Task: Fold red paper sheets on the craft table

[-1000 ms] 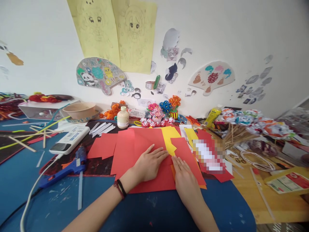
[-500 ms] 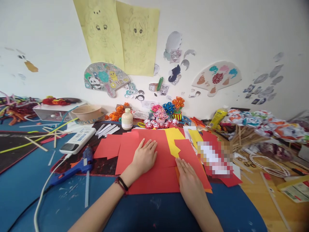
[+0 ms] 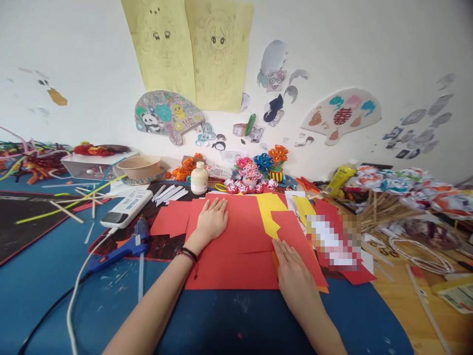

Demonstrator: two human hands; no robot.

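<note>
Sheets of red paper lie flat and overlapping in front of me. My left hand rests palm down on the upper left part of the large red sheet, fingers stretched out. Flat on the right side of the stack lies my right hand, its fingers extended beside the edge of a smaller red sheet. A cut piece of yellow paper shows between the red sheets, above my right fingertips. To the left are smaller red paper pieces. Neither hand grips anything.
A blue glue gun and a white power bank with a cable sit left. Behind the paper stand a cream bottle and small craft flowers. A bowl is back left; wrapped sticks lie right.
My left hand has slid a little up and left over the red sheet. My right hand stays nearly in place on the paper. The camera view has shifted slightly.
</note>
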